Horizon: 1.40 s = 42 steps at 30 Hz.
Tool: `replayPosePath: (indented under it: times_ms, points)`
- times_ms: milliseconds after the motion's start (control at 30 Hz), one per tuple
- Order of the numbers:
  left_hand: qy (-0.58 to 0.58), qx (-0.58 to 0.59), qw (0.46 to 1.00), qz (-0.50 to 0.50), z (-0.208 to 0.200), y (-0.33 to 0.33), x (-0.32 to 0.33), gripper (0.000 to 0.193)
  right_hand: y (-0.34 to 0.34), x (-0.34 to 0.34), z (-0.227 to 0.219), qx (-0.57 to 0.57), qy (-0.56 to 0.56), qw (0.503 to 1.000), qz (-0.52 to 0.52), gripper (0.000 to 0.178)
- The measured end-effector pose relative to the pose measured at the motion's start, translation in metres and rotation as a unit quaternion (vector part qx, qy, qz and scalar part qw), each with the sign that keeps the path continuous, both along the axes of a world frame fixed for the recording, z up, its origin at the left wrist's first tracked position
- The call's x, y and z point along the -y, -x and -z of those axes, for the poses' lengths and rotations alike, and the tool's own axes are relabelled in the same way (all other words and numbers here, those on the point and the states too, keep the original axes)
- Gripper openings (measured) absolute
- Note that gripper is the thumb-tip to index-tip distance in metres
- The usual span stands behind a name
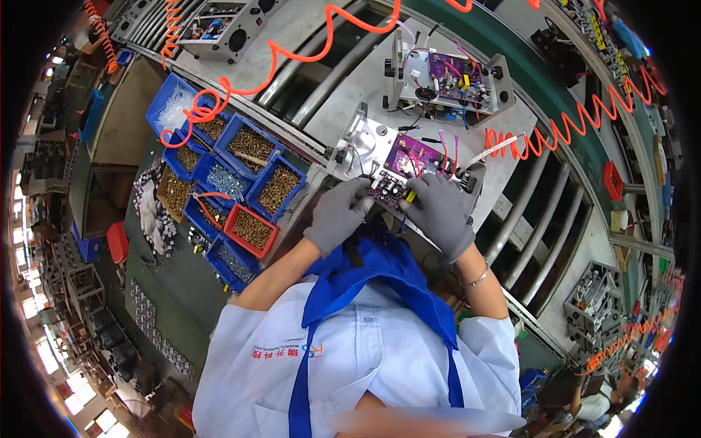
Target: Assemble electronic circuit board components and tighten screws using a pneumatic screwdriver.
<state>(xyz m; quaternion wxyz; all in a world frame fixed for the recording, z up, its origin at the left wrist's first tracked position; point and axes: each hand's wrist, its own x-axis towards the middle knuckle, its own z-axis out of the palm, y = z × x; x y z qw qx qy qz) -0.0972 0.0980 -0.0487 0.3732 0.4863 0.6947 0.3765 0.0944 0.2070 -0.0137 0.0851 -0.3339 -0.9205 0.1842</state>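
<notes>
In front of me an open metal chassis (376, 142) holds a purple circuit board (409, 157) with red and black wires. At its near side lies a smaller board crowded with dark parts (389, 191). My left hand (341, 215), in a grey glove, has its fingers and thumb drawn together at that board's left end. Likewise gloved, my right hand (440, 215) bends its fingers over the right end, by a yellow component. Whatever small part either hand pinches is hidden by the gloves.
Blue bins (248, 146) of screws and brass fittings stand on the left, with a red bin (252, 230) among them. Another chassis (453, 84) sits just beyond mine. Orange coiled hoses (272, 66) hang across the bench. Metal rollers (537, 226) run on the right.
</notes>
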Motion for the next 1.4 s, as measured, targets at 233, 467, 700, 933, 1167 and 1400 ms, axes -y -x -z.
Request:
replayPosePath:
  times_ms: [233, 467, 700, 933, 1167, 1400]
  points:
    - [0.043, -0.032, 0.998, -0.025, 0.036, -0.01, -0.017, 0.033, -0.001, -0.022, 0.029, 0.005, 0.01, 1.0, -0.019, 0.032]
    - [0.071, -0.071, 0.99, -0.097, 0.052, -0.009, -0.028, 0.031, -0.004, -0.02, 0.026, 0.026, 0.03, 0.999, -0.024, 0.032]
    - [0.094, 0.011, 0.994, -0.061, 0.086, -0.001, -0.048, 0.024, -0.002, -0.022, 0.029, 0.037, 0.046, 0.998, -0.036, 0.031]
    - [0.037, 0.116, 0.974, -0.189, 0.047, -0.02, -0.006, 0.021, -0.005, -0.028, 0.017, 0.044, 0.055, 0.997, -0.029, 0.03]
    - [0.124, 0.282, 0.912, -0.27, 0.081, -0.018, 0.016, 0.019, -0.017, -0.036, 0.015, 0.019, 0.061, 0.994, -0.085, 0.041]
    - [0.146, 0.556, 0.781, -0.243, 0.129, 0.009, 0.029, 0.027, -0.058, -0.155, -0.076, -0.095, -0.057, 0.994, 0.013, 0.044]
